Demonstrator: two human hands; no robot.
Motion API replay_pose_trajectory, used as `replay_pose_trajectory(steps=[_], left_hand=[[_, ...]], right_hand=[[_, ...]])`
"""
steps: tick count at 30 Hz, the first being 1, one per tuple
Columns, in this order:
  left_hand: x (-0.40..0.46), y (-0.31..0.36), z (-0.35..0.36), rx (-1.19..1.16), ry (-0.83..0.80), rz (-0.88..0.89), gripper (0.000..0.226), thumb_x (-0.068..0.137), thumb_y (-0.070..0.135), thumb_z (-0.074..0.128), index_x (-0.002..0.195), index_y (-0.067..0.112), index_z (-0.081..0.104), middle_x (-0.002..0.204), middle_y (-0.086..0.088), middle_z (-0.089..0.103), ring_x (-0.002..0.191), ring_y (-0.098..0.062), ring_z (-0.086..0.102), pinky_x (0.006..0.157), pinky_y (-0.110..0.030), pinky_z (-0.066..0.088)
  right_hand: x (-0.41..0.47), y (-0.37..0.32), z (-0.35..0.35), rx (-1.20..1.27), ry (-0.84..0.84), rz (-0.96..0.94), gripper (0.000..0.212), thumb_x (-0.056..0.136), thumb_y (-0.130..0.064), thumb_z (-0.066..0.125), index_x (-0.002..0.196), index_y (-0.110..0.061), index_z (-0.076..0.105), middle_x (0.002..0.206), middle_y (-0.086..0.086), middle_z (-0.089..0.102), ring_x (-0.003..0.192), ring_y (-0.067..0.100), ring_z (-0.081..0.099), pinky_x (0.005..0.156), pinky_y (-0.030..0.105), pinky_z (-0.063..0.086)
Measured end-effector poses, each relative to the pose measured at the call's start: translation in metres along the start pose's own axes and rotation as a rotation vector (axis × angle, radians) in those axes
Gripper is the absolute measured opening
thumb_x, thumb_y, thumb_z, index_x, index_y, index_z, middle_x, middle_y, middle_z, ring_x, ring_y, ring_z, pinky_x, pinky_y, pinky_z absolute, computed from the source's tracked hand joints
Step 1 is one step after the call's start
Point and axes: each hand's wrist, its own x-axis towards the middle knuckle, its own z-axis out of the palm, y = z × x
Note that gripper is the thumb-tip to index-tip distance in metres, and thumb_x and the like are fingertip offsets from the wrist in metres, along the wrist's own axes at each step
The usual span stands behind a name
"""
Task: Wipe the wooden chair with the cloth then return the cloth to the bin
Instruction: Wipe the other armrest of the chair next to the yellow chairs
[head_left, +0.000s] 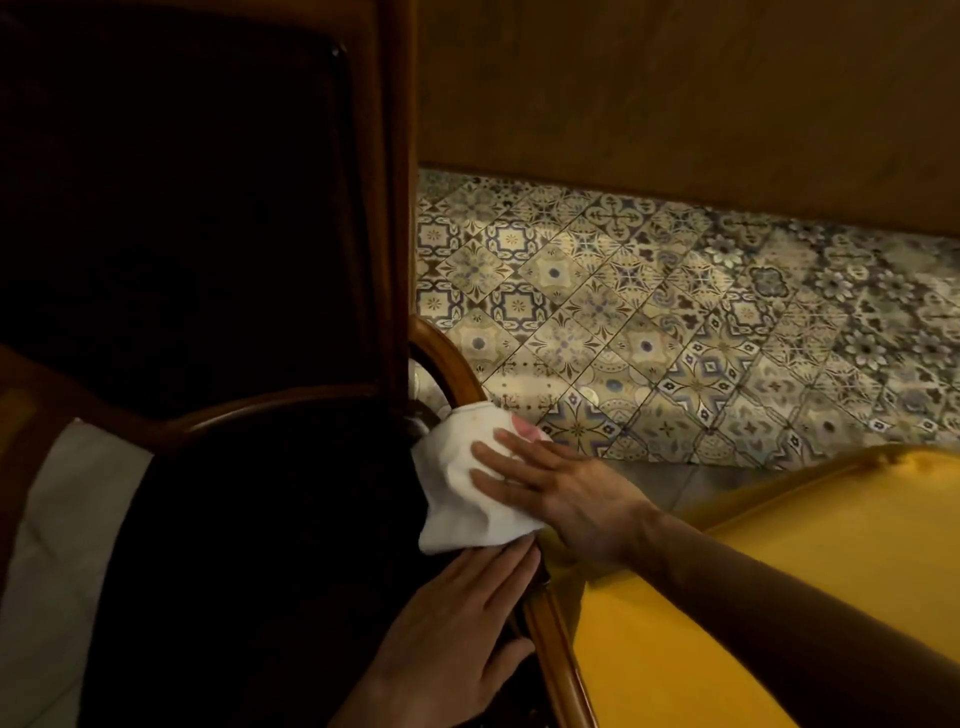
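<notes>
White cloth (462, 493) pressed on wooden chair (457, 374) under right hand (561, 499), fingers flat, left hand (457, 634) flat beside it

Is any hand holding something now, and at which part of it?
The right hand presses flat on the white cloth, on its right side, against the chair's wooden arm. The left hand rests on the chair, holding nothing.

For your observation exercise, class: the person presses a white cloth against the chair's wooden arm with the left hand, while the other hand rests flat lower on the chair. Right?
Not quite. The head view shows the right hand, not the left, pressing the white cloth against the wooden arm; the left hand rests flat lower down.
</notes>
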Motion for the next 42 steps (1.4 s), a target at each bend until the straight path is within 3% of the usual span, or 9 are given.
replay_pose_trajectory(steps=[5,9,14,18,21,28,33,36,42], left_hand=[[-0.001,-0.003,0.005,0.04,-0.007,0.022,0.078,0.096,0.064,0.041,0.157,0.019,0.026,0.166,0.001,0.017,0.153,-0.014,0.011,0.118,-0.041,0.018],[0.0,-0.007,0.007,0.047,-0.026,0.042,0.077,0.097,0.063,0.039,0.157,0.018,0.025,0.167,0.001,0.015,0.153,-0.015,0.007,0.122,-0.035,0.018],[0.003,-0.013,0.001,0.097,-0.028,0.065,0.071,0.099,0.061,0.035,0.157,0.019,0.026,0.166,0.001,0.015,0.153,-0.014,0.008,0.122,-0.033,0.02],[0.005,-0.014,-0.002,0.12,-0.031,0.073,0.071,0.1,0.059,0.035,0.157,0.019,0.025,0.167,0.0,0.014,0.153,-0.016,0.009,0.117,-0.035,0.015],[0.005,-0.016,-0.003,0.111,-0.025,0.067,0.07,0.101,0.058,0.032,0.158,0.019,0.021,0.167,0.0,0.011,0.153,-0.015,0.006,0.123,-0.036,0.015],[0.007,-0.02,0.001,0.032,-0.057,0.088,0.065,0.105,0.053,0.022,0.16,0.02,0.009,0.168,0.003,0.001,0.153,-0.013,-0.005,0.124,-0.039,0.006],[0.006,-0.015,0.0,0.025,-0.058,0.063,0.063,0.106,0.053,0.021,0.159,0.022,0.009,0.168,0.005,-0.001,0.152,-0.009,-0.01,0.124,-0.038,0.001],[0.003,-0.009,0.001,0.004,-0.049,0.037,0.063,0.105,0.054,0.018,0.159,0.022,0.009,0.167,0.005,-0.001,0.151,-0.008,-0.012,0.121,-0.039,-0.001],[0.001,0.001,0.001,-0.04,-0.046,0.003,0.065,0.103,0.056,0.013,0.159,0.023,0.001,0.166,0.007,-0.01,0.148,-0.005,-0.023,0.119,-0.034,-0.01]], right_hand=[[0.007,0.013,0.009,-0.025,0.058,-0.018,0.075,0.094,-0.012,0.037,0.158,-0.027,0.0,0.167,0.001,0.0,0.152,0.027,-0.006,0.122,0.048,0.012],[0.025,0.027,0.001,-0.002,0.07,-0.008,0.073,0.088,-0.012,0.02,0.158,-0.029,0.004,0.167,0.0,0.002,0.152,0.027,-0.003,0.122,0.044,0.008],[0.053,0.047,-0.013,-0.02,0.049,0.02,0.088,0.083,0.002,0.034,0.157,-0.033,0.001,0.166,-0.005,-0.003,0.152,0.024,-0.005,0.122,0.04,0.007],[0.081,0.06,-0.026,0.002,0.038,0.066,0.083,0.081,-0.006,0.021,0.157,-0.034,0.001,0.166,-0.007,-0.005,0.152,0.023,-0.004,0.123,0.042,0.01],[0.092,0.066,-0.029,-0.008,0.005,0.096,0.084,0.081,-0.007,0.017,0.155,-0.039,-0.006,0.165,-0.01,-0.014,0.151,0.021,-0.01,0.123,0.044,0.009],[0.093,0.061,-0.033,0.007,-0.003,0.128,0.079,0.083,-0.011,0.012,0.156,-0.038,-0.001,0.166,-0.01,-0.009,0.152,0.022,-0.006,0.121,0.041,0.013],[0.086,0.047,-0.032,0.017,-0.005,0.181,0.07,0.098,-0.011,0.03,0.157,-0.034,0.002,0.166,-0.006,-0.008,0.152,0.022,-0.004,0.121,0.041,0.016],[0.077,0.034,-0.03,0.04,0.003,0.216,0.066,0.1,-0.013,0.029,0.157,-0.034,0.004,0.166,-0.006,-0.007,0.152,0.021,-0.002,0.119,0.039,0.016],[0.052,0.014,-0.027,0.058,-0.018,0.249,0.077,0.095,-0.003,0.04,0.157,-0.032,0.006,0.166,-0.005,-0.007,0.152,0.022,-0.001,0.115,0.041,0.026]])
